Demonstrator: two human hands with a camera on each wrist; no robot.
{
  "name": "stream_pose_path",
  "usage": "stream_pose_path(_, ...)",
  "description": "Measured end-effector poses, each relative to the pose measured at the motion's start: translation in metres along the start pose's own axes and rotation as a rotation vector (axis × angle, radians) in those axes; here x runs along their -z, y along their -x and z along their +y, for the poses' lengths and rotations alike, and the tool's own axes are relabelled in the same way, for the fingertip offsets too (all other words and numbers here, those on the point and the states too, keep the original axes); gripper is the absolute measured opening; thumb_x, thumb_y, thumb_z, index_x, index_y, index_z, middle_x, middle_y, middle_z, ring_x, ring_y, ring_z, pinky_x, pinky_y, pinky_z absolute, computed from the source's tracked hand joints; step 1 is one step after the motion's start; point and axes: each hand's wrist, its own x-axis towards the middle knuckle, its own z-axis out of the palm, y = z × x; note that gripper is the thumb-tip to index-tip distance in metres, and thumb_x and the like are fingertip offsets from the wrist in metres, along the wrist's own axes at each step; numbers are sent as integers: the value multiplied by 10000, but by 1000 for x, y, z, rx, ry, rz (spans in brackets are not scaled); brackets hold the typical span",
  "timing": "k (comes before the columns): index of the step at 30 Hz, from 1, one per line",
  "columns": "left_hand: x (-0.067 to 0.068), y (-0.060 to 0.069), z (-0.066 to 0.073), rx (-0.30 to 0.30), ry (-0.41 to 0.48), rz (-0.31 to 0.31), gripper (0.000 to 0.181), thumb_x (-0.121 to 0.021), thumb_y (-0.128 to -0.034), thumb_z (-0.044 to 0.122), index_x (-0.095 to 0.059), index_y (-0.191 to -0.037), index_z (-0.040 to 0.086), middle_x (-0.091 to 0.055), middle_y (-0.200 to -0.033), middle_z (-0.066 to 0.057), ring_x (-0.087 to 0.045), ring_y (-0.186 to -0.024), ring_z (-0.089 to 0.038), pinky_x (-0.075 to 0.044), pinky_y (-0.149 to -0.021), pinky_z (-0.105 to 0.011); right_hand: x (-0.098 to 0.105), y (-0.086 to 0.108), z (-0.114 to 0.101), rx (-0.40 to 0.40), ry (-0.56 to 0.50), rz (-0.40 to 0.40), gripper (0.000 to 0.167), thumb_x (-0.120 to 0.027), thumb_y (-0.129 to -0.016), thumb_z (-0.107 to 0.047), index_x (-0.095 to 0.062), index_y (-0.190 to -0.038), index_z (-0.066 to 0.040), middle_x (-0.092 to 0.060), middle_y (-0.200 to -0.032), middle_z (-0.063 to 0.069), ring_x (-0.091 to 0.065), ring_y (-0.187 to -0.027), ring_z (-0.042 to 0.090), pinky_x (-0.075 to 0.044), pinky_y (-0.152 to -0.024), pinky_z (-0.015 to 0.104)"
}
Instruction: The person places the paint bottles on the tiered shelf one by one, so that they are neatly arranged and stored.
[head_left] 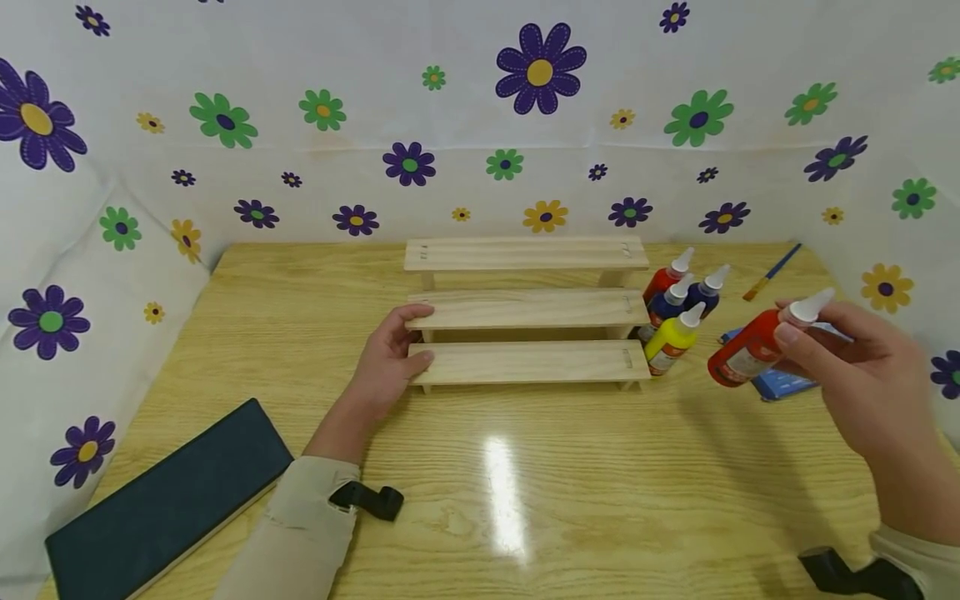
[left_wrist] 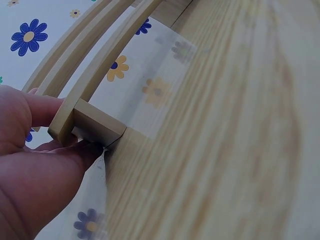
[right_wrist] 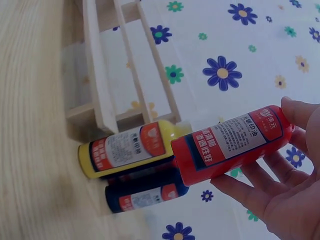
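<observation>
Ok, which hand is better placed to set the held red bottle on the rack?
Probably the right hand: it holds the red bottle to the right of the rack, while the left hand grips the rack's left end.

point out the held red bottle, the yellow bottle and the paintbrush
held red bottle [right_wrist: 232, 142], right wrist view, on its label
yellow bottle [head_left: 671, 340], head view, on its body
paintbrush [head_left: 776, 267], head view, on its blue handle
</observation>
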Motion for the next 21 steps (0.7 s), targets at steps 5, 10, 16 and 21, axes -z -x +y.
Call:
stream_pose_path(5, 1, 1, -1, -4, 10, 7, 571, -517, -908, -241, -485, -1397, 52, -393, -1452, -70, -381, -1259, -458, -462, -851, -266, -3, -5, -12, 31, -54, -26, 309, -603, -931, 123, -642, -1234, 77, -618, -1157, 72, -679, -895, 88, -523, -696, 173)
stream_pose_path(10, 2, 2, -1, -12, 25, 8, 569, -513, -904, -247, -485, -1392, 45, -411, -1439, -90, -375, -1263, -481, -461, -856, -268, -10, -11, -23, 61, 21, -52, 283, -609, -940, 95, -630, -1222, 98, -603, -1183, 83, -678, -914, 95, -522, -706, 178)
stream_pose_path(16, 2, 1, -2, -19, 11, 4, 561, -521, -903, -243, -489, -1388, 38, -400, -1450, -66, -381, -1243, -474, -448, -870, -271, -20, -20, -34, 89, -67, -94, 279, -605, -941, 95, -625, -1217, 125, -602, -1183, 135, -676, -973, 137, -530, -718, 208)
stream_pose_path(21, 1, 1, -1, -21, 14, -7, 557, -524, -907, -235, -483, -1394, 32, -400, -1449, -68, -378, -1241, -466, -439, -875, -278, -30, -30, -44, 51, -88, -118, 289, -631, -947, 49, -634, -1234, 87, -560, -1219, 176, -660, -995, 165, -532, -719, 218)
